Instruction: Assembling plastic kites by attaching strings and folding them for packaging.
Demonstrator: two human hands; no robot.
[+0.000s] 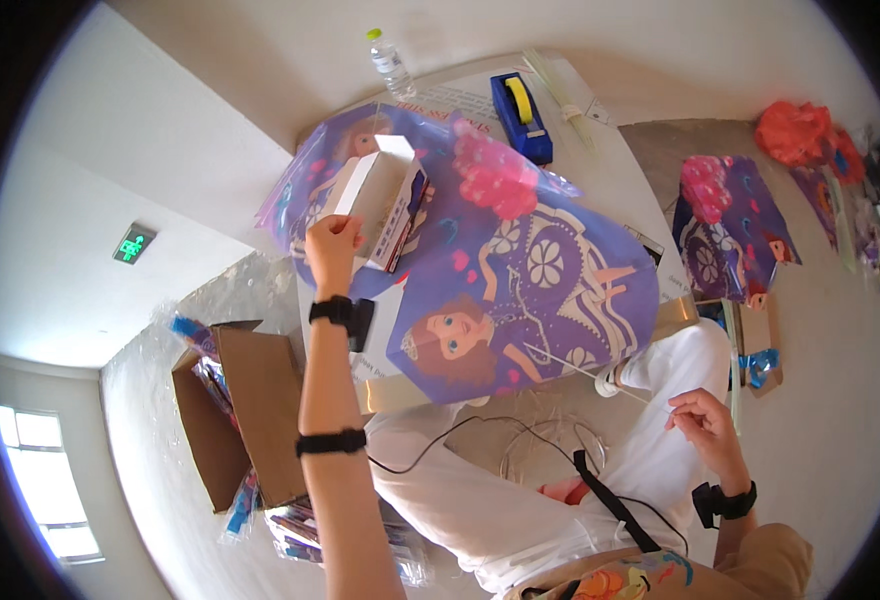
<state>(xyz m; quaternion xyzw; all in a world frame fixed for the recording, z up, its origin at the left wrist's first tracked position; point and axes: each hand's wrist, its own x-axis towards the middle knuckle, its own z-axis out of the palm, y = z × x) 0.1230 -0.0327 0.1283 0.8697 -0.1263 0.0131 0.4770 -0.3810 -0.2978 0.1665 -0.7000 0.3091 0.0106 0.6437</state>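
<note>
The purple sheet (520, 250) lies spread over the table (615, 165), and we take it for thin film: light, limp, slippery and quick to crease, so best held flat by its edges. The box (385, 185) sits open on the sheet's far left part; it looks like light, stiff card that would crush if squeezed, so we would take it by a wall. Our left hand (332, 250) is at its near left edge, fingers curled; we cannot tell whether they pinch anything. Our right hand (708, 430), right of the sheet's near edge, has half-curled fingers; a thin rod (588, 373), likely springy, runs from the sheet towards them, but we cannot tell if they grip it. Beyond the sheet stand a bottle (392, 68) and a tape dispenser (532, 145). A carton (272, 430) is left of it. The box covers part of the sheet, and a cable (480, 419) below its near edge could snag.
</note>
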